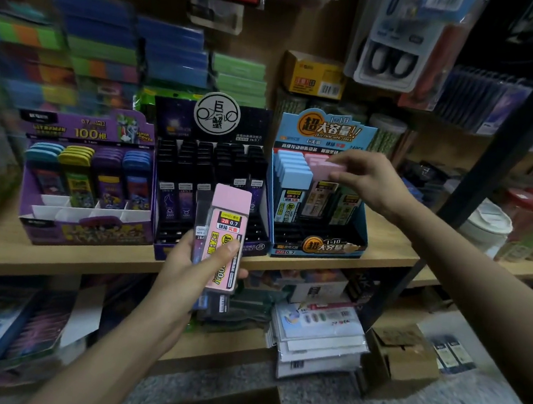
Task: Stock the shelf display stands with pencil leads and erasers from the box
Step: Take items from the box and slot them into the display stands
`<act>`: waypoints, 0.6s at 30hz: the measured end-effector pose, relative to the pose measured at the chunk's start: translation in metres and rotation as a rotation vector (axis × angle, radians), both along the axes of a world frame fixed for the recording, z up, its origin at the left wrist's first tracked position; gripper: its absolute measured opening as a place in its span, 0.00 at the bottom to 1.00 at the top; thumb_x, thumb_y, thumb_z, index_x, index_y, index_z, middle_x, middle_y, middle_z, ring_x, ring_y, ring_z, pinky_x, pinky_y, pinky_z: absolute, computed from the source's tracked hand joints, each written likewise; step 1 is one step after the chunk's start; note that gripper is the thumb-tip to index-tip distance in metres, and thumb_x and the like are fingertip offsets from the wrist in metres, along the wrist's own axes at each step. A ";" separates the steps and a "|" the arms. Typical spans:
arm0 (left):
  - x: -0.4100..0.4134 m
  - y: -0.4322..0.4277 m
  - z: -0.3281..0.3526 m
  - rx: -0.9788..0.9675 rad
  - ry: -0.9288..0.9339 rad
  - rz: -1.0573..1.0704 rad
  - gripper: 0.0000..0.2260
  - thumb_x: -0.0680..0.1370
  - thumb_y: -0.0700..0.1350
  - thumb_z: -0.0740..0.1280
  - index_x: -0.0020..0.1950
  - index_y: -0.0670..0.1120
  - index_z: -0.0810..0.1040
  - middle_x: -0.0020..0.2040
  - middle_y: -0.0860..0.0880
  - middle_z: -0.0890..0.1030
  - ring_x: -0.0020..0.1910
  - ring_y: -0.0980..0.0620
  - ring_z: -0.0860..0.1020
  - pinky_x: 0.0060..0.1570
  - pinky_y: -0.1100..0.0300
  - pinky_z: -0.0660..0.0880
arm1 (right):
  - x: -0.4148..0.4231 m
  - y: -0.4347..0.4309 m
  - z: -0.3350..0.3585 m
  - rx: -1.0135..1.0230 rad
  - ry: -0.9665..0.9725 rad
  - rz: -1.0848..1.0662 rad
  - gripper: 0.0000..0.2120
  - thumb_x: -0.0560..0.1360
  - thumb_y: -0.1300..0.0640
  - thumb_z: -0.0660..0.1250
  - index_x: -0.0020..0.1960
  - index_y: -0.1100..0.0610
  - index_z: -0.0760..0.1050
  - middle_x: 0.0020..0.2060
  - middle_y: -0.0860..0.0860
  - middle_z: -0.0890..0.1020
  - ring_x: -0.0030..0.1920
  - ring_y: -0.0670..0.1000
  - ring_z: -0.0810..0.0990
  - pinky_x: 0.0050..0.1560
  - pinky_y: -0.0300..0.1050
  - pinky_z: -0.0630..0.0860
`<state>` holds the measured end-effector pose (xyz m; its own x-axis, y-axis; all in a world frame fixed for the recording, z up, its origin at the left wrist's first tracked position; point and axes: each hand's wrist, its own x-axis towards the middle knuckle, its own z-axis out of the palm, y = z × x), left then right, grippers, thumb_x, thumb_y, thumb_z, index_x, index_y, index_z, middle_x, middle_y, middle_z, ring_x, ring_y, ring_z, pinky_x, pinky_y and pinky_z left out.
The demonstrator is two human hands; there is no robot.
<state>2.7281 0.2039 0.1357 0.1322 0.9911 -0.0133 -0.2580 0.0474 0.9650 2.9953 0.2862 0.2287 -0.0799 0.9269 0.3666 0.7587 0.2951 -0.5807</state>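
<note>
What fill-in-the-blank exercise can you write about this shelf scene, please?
1. The right hand pinches a ____ lead case at the blue stand.
2. The front case in the left hand reads 2B ____.
3. The purple stand is at the ____ end of the row.
Missing words: pink; 0.7; left.

Wooden shelf, three display stands side by side: purple stand, black stand, blue stand.
Left hand: grips pink 2B 0.7 lead case atop darker cases.
Right hand: pinches pink-capped case in the blue stand, beside blue-capped cases.
</note>
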 end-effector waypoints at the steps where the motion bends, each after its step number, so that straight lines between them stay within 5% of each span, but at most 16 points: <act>1: 0.000 0.000 0.000 -0.001 -0.002 -0.001 0.18 0.66 0.51 0.71 0.55 0.52 0.77 0.44 0.52 0.85 0.38 0.49 0.84 0.33 0.62 0.78 | 0.001 0.000 -0.001 -0.013 0.043 0.003 0.12 0.74 0.64 0.67 0.57 0.58 0.78 0.49 0.50 0.80 0.47 0.45 0.78 0.44 0.31 0.74; 8: 0.001 0.000 -0.002 -0.003 -0.004 0.006 0.18 0.66 0.52 0.71 0.54 0.53 0.77 0.45 0.52 0.85 0.38 0.49 0.84 0.32 0.62 0.78 | -0.002 0.010 -0.005 0.021 0.059 -0.045 0.14 0.74 0.63 0.68 0.60 0.60 0.77 0.50 0.49 0.80 0.51 0.47 0.77 0.48 0.32 0.72; 14: 0.001 -0.001 -0.004 -0.013 -0.002 0.007 0.17 0.65 0.52 0.71 0.53 0.53 0.77 0.44 0.52 0.85 0.38 0.49 0.84 0.32 0.62 0.78 | 0.003 0.011 0.002 -0.032 0.025 0.026 0.11 0.74 0.63 0.68 0.56 0.59 0.78 0.46 0.50 0.80 0.43 0.40 0.77 0.41 0.24 0.71; 18: 0.001 0.000 -0.005 -0.017 -0.002 0.010 0.17 0.66 0.52 0.71 0.53 0.54 0.77 0.44 0.52 0.85 0.38 0.49 0.84 0.32 0.62 0.79 | 0.008 0.010 0.010 -0.020 -0.157 0.045 0.12 0.74 0.63 0.68 0.57 0.62 0.78 0.48 0.51 0.80 0.50 0.49 0.78 0.51 0.37 0.71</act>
<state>2.7286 0.2037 0.1311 0.1221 0.9920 -0.0304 -0.2602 0.0615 0.9636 3.0036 0.2966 0.2389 -0.1758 0.9282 0.3280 0.8268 0.3200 -0.4625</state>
